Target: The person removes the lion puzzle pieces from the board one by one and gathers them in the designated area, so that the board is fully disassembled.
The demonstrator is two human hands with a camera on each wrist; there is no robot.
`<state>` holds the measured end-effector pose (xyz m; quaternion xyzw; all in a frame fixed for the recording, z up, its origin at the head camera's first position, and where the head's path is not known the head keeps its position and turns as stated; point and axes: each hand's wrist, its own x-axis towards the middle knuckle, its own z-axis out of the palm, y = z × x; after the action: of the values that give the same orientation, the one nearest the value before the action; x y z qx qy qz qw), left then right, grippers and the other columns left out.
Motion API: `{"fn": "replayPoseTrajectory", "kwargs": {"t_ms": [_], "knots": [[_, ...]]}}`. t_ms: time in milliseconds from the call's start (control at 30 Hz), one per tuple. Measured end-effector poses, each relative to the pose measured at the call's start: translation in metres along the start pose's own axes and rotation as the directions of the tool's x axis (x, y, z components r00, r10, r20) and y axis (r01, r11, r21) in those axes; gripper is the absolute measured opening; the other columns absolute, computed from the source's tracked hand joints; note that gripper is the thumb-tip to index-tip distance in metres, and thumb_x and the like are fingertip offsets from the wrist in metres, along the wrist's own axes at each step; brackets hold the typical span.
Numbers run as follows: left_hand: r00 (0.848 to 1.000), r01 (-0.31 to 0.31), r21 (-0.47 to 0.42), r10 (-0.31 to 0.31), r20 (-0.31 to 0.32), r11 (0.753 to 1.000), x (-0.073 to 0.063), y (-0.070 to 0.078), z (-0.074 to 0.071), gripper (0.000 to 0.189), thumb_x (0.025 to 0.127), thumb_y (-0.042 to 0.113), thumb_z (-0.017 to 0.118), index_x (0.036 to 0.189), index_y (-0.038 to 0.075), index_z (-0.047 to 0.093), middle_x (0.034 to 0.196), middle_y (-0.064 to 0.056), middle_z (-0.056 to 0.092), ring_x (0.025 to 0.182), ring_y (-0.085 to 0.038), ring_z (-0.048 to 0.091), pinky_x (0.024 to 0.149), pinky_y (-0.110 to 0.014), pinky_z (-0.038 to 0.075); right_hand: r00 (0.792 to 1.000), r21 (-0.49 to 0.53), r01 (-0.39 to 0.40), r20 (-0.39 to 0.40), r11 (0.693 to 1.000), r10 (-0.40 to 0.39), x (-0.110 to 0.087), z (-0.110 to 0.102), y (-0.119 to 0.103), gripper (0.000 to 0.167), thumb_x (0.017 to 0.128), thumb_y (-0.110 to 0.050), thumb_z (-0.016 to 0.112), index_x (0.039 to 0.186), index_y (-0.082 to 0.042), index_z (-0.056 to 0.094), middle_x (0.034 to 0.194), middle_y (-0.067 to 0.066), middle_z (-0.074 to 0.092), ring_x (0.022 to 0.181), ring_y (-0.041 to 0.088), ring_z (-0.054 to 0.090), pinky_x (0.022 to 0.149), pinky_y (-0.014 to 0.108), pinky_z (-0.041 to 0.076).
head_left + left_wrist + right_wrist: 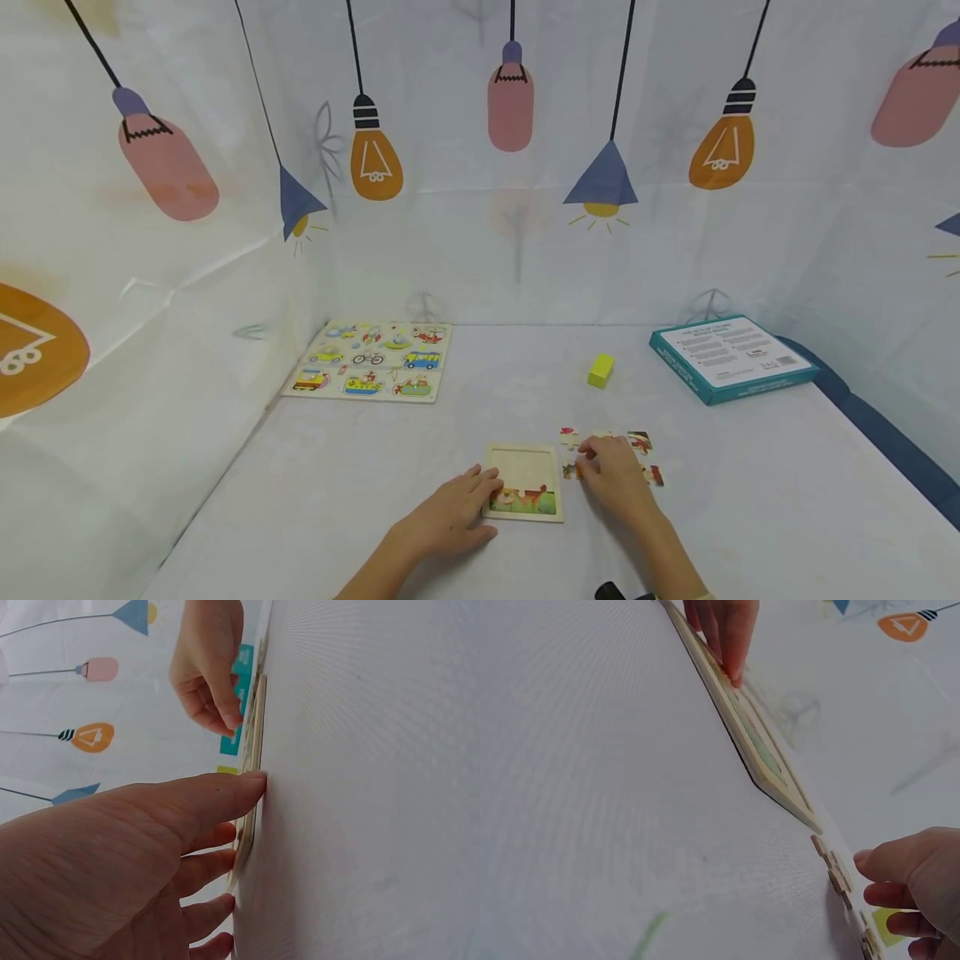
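Observation:
A square wooden puzzle tray (pixel 523 451) lies on the white table, its lower part filled with pictured pieces (pixel 525 500) and its upper part bare wood. My left hand (pixel 453 510) rests at the tray's left side, fingers extended onto the frame; the left wrist view shows the thumb against its near edge. To the right of the tray lie several loose jigsaw pieces (pixel 641 442). Above them hovers my right hand (pixel 617 479), fingers loosely bent. In the right wrist view its thumb stands apart from the pieces (pixel 838 877), and nothing shows between the fingers. The hand hides some pieces.
A yellow block (pixel 601 371) lies beyond the loose pieces. A teal-edged box (pixel 735 354) sits at the back right, and a vehicle picture board (pixel 371 361) at the back left. Lamp-printed white sheeting (pixel 450 250) surrounds the table. A black object (pixel 611 591) shows at the front edge.

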<state>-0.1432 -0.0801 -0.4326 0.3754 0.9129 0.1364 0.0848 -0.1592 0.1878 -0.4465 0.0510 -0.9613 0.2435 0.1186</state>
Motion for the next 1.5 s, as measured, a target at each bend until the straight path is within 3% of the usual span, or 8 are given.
{"fn": "replayPoseTrajectory", "kwargs": {"t_ms": [133,267,400,600,833,1067,1333,1500], "knots": [[1.000,-0.008,-0.003,0.008,-0.001,1.000,0.000,0.000,0.000,0.058,0.087,0.035,0.060,0.135,0.008,0.040,0.142,-0.008,0.037,0.132,-0.030,0.030,0.105,-0.041,0.028,0.997,-0.017,0.069,0.019,0.997,-0.069,-0.005,0.000,-0.005,0.014,0.077,-0.012,0.072,0.088,-0.010,0.064,0.084,0.000,0.058,0.086,0.020,0.051,0.077,0.038,0.045],[1.000,-0.021,-0.010,0.021,-0.008,1.000,0.000,0.000,0.000,0.060,0.087,0.034,0.061,0.138,0.011,0.038,0.142,-0.009,0.037,0.132,-0.031,0.030,0.104,-0.042,0.029,0.986,-0.025,0.163,0.019,0.986,-0.163,-0.008,0.001,-0.008,0.019,0.074,-0.012,0.075,0.090,-0.010,0.064,0.081,-0.003,0.053,0.082,0.016,0.047,0.073,0.036,0.044],[0.999,-0.047,0.002,0.047,-0.022,0.999,-0.001,0.000,0.000,0.058,0.087,0.033,0.060,0.138,0.012,0.040,0.142,-0.010,0.038,0.131,-0.033,0.031,0.103,-0.043,0.030,0.976,-0.031,0.216,-0.002,0.976,-0.217,-0.010,0.003,-0.008,0.022,0.072,-0.011,0.076,0.090,-0.011,0.063,0.080,-0.004,0.051,0.078,0.013,0.043,0.069,0.034,0.041],[0.998,-0.052,0.003,0.052,-0.018,0.999,-0.003,0.001,-0.003,0.054,0.088,0.034,0.060,0.136,0.013,0.044,0.143,-0.011,0.037,0.131,-0.033,0.031,0.103,-0.043,0.030,0.960,0.012,0.280,0.015,0.960,-0.280,-0.013,0.005,-0.011,0.024,0.072,-0.013,0.077,0.092,-0.010,0.062,0.090,-0.001,0.055,0.087,0.017,0.050,0.076,0.037,0.045],[0.998,-0.060,0.002,0.060,-0.015,0.998,-0.003,0.001,-0.003,0.054,0.088,0.034,0.060,0.136,0.013,0.044,0.142,-0.011,0.037,0.131,-0.034,0.031,0.103,-0.044,0.030,0.950,0.047,0.288,0.109,0.957,-0.291,-0.016,0.003,-0.017,0.026,0.075,-0.019,0.075,0.096,-0.009,0.063,0.093,-0.003,0.054,0.091,0.016,0.051,0.080,0.039,0.046],[0.998,-0.057,-0.002,0.056,-0.021,0.998,-0.002,0.000,-0.001,0.053,0.088,0.035,0.060,0.134,0.013,0.045,0.143,-0.010,0.037,0.131,-0.033,0.030,0.103,-0.044,0.030,0.937,0.005,0.264,0.234,0.965,-0.258,-0.020,0.001,-0.026,0.037,0.076,-0.028,0.074,0.101,-0.003,0.065,0.102,0.004,0.055,0.097,0.022,0.051,0.084,0.042,0.045],[0.998,-0.060,-0.010,0.060,-0.035,0.998,-0.001,-0.001,0.001,0.051,0.088,0.034,0.059,0.133,0.013,0.045,0.142,-0.011,0.037,0.131,-0.035,0.030,0.102,-0.047,0.031,0.917,-0.050,0.346,0.231,0.937,-0.326,-0.026,-0.003,-0.030,0.037,0.074,-0.027,0.075,0.103,-0.005,0.067,0.103,0.008,0.055,0.094,0.024,0.052,0.079,0.042,0.046],[0.999,-0.020,-0.061,0.022,0.032,0.998,0.000,0.001,0.000,0.054,0.088,0.033,0.060,0.136,0.016,0.042,0.145,-0.009,0.033,0.133,-0.034,0.025,0.103,-0.050,0.027,0.906,-0.047,0.376,0.230,0.925,-0.356,-0.028,-0.005,-0.031,0.031,0.076,-0.023,0.074,0.101,-0.006,0.068,0.102,0.008,0.055,0.096,0.025,0.052,0.082,0.043,0.045]]}}
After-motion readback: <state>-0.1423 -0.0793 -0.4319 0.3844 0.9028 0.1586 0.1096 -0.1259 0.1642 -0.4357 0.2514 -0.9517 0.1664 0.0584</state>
